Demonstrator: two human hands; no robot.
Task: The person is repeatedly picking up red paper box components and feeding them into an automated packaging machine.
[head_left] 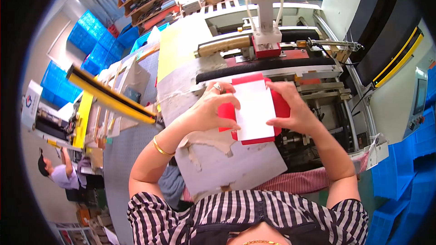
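A red-and-white cardboard box piece [255, 109] is between my hands in front of the machine. Its middle is a white rectangle, with red flaps at the far and near ends and rounded red parts at both sides. My left hand [213, 109], wearing a ring, curls its fingers and thumb round the left edge. On the opposite edge, my right hand [295, 111] grips with the thumb near the lower corner and the fingers near the upper one. The underside of the piece is hidden.
Beyond my hands stands a machine with a vertical press head [266, 36] over a red block. A worn grey board [227, 163] lies close to my body. A yellow-and-black post [111, 95] rises at left. Blue crates [399, 172] stack at right; a person [61, 170] works far left.
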